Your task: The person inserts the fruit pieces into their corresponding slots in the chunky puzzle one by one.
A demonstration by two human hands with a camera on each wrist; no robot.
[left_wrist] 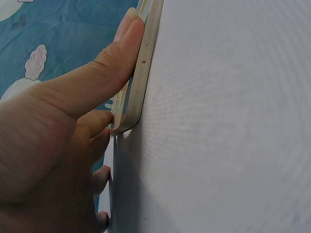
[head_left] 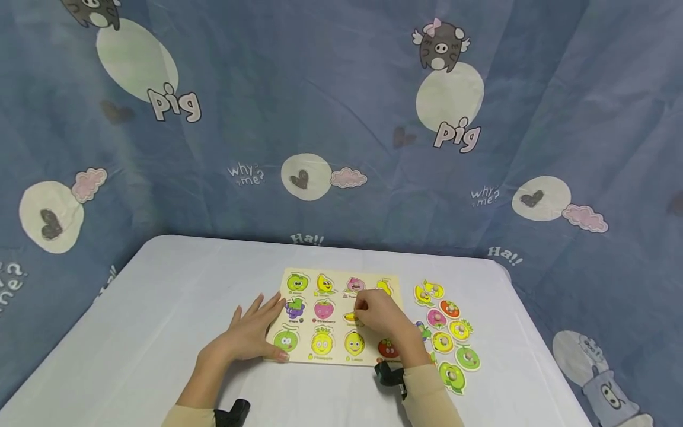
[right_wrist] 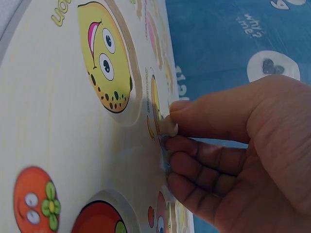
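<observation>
A cream wooden fruit puzzle board (head_left: 339, 331) lies on the white table. My left hand (head_left: 246, 330) rests at its left side with fingers extended. In the left wrist view, the thumb (left_wrist: 109, 68) lies on the board's edge (left_wrist: 141, 73) near a corner. My right hand (head_left: 380, 313) is over the board's middle row. Its thumb and forefinger pinch a small pale knob (right_wrist: 168, 127) on the banana puzzle piece (right_wrist: 155, 102). The piece is at the banana spot on the board; whether it sits fully in the recess I cannot tell. The hand hides part of the row.
Several loose fruit pieces with knobs lie right of the board, among them a green apple piece (head_left: 452, 378), a pink piece (head_left: 436, 318) and a pineapple piece (head_left: 460, 330). A blue patterned cloth (head_left: 341, 118) hangs behind the white table (head_left: 176, 296).
</observation>
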